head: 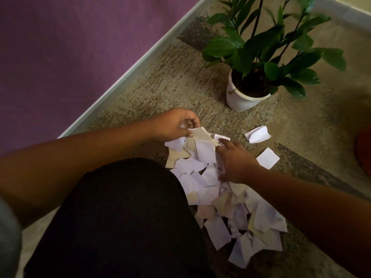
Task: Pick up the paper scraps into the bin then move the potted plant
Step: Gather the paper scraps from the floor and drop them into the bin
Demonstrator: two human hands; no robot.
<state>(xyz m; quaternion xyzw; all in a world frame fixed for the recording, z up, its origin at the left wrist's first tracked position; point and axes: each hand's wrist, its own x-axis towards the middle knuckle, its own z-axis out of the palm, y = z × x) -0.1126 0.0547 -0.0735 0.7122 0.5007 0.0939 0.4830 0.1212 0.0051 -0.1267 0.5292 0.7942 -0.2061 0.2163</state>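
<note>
A heap of white and beige paper scraps [236, 215] lies on the patterned carpet in front of my knee. My left hand [176, 125] pinches a few scraps [200, 135] at the heap's far end, fingers curled round them. My right hand [234, 159] rests on the heap with its fingers spread flat over the papers. Two loose scraps lie apart to the right, one curled [258, 135] and one flat [268, 158]. The potted plant [244, 95], green-leaved in a white pot, stands on the carpet beyond the scraps.
A purple wall [70, 57] with a pale skirting board [128, 75] runs diagonally on the left. A reddish-brown round object [364, 151] shows at the right edge; what it is I cannot tell. My dark-clothed knee [124, 217] fills the lower middle.
</note>
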